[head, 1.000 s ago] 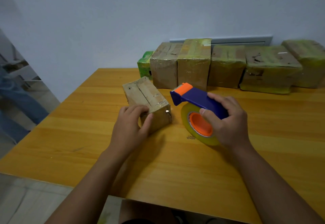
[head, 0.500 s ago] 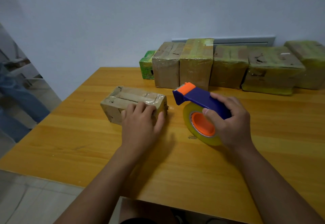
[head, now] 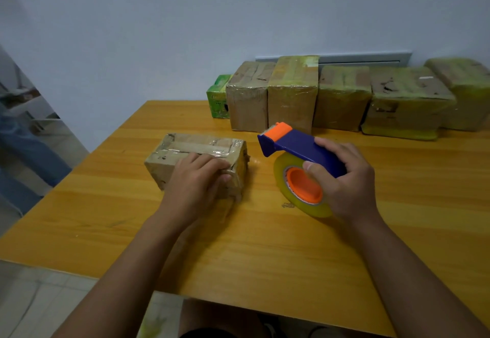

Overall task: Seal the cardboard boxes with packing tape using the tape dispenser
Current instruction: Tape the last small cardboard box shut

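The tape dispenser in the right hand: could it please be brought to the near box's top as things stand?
Probably yes. The right hand grips the tape dispenser beside the box, with bare table between them. The left hand covers only the box's near edge, leaving its top free.

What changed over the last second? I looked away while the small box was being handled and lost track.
The left hand turned the small cardboard box from pointing away from the person to lying crosswise, long side facing them, and now rests on its near top edge. The right hand kept its hold on the tape dispenser, roll on the table. The row of boxes by the wall stayed put.
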